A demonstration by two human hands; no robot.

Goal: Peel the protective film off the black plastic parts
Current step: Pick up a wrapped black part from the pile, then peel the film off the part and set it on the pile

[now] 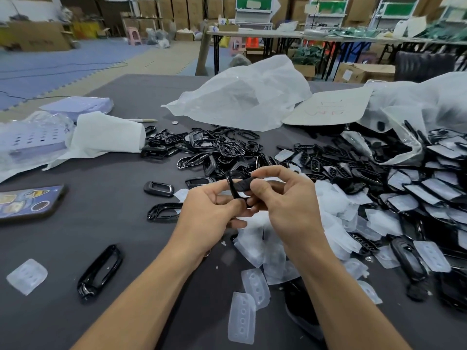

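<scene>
A dark grey table [113, 223] fills most of the view, with a warehouse of cardboard boxes and other work tables behind it. Crumpled white plastic bags [242, 97] lie across its far side and right corner. Spilling from the bag on the right is a wide heap of black plastic parts [429, 193], many with a cloudy film on their faces. At the table's centre, farther from the person than the hands, sits a smaller pile of glossy black frames [214, 147]. Just below and to the right of the hands lies a mound of loose translucent film pieces [265, 243]. At the left edge is a phone [27, 202] in a blue case with stickers, and beyond it a folded white paper towel [106, 137].

Two bare forearms reach in from the bottom. The left hand [209, 208] and the right hand [285, 198] meet above the table's middle, each with curled fingers pinching one small black part [237, 188], held between them in the air. Whether film is on it cannot be made out.

Near the left forearm a single black oval frame [99, 271] lies alone, and a stray film piece [26, 276] lies farther left.
</scene>
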